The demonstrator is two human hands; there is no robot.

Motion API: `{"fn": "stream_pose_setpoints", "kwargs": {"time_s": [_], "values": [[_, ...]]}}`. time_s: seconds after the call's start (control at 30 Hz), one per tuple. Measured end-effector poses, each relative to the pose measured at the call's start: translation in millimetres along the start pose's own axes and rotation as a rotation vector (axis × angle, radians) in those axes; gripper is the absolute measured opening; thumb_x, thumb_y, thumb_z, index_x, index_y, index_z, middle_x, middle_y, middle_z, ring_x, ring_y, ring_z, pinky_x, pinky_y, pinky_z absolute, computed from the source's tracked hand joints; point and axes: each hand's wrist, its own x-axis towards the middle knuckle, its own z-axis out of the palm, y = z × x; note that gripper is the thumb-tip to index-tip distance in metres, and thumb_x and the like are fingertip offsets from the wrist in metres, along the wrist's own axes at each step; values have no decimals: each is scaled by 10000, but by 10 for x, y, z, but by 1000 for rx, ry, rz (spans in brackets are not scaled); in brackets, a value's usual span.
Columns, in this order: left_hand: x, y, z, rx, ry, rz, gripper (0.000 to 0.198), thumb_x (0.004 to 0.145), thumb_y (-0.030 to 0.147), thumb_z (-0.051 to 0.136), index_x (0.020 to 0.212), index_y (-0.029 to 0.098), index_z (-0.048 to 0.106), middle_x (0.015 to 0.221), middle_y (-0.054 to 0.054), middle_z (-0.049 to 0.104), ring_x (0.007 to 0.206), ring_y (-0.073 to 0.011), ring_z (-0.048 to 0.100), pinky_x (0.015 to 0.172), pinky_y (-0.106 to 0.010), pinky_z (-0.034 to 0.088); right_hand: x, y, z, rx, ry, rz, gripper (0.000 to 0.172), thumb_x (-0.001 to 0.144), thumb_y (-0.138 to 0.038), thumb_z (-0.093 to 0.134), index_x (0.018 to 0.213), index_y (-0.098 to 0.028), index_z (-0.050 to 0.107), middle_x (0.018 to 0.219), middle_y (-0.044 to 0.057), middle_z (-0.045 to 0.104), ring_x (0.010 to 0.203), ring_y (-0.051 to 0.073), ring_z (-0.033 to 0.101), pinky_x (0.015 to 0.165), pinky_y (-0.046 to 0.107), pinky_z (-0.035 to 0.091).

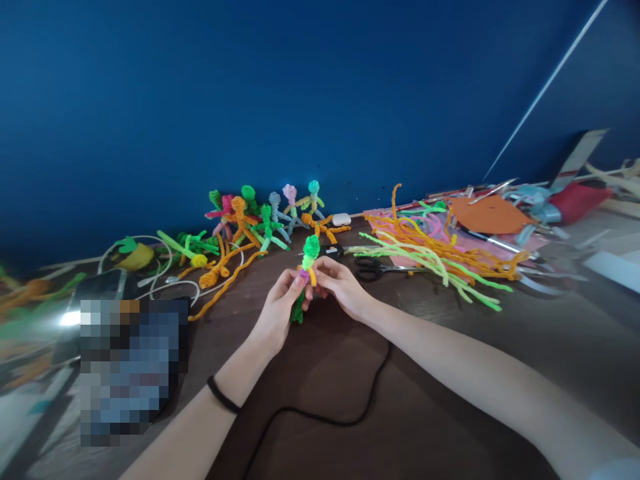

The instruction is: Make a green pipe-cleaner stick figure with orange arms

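Between my hands, above the middle of the dark table (330,400), is a small pipe-cleaner figure (311,251) with a round green head, a pale green neck, a purple band and darker green legs hanging below. My left hand (287,293) is closed on its body from the left, thumb near the purple band. My right hand (340,283) pinches a short orange-yellow piece (313,276) at the figure's right side. Some of its fingers are hidden behind the figure.
Several finished pipe-cleaner figures (267,225) stand along the blue wall. Orange and green pipe cleaners (450,250) lie in a heap at the right, beside black-handled scissors (373,269). A white case (341,219) sits at the back. A black cord (325,420) crosses the table's front.
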Motion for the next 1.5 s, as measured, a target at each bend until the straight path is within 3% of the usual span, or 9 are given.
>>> {"fn": "stream_pose_setpoints", "kwargs": {"time_s": [0.47,0.7,0.93,1.27,1.5], "values": [[17,-37,-15,2,-11,-3,110,786,263,544,770,155,556,550,26,493,487,-59,403,460,-163,335,2,-20,28,-37,77,-3,280,692,-410,641,703,-169,498,595,-42,472,496,63,403,452,202,309],[-3,12,14,-142,-30,-105,113,798,228,522,737,139,556,527,30,457,442,-51,365,476,-184,352,3,-15,16,-11,55,-1,278,694,-392,646,715,-171,478,617,-42,482,490,56,383,459,205,291],[3,62,-17,-213,-90,-152,146,814,206,482,690,138,515,480,52,385,401,-41,291,441,-176,308,4,-22,19,-37,33,-13,305,687,-371,664,907,-195,548,762,-28,504,554,59,433,496,210,333],[40,56,-43,19,-33,-96,201,784,332,519,724,141,528,418,79,339,376,-39,246,404,-172,231,-2,-36,47,-81,111,-4,284,657,-409,669,719,-162,544,601,-41,512,471,56,403,449,213,328],[18,89,7,252,83,40,227,735,372,596,752,150,554,524,13,553,427,-68,420,419,-190,297,5,-20,34,-129,124,-31,284,671,-415,658,734,-165,539,610,-40,508,456,55,416,432,214,338]]}}
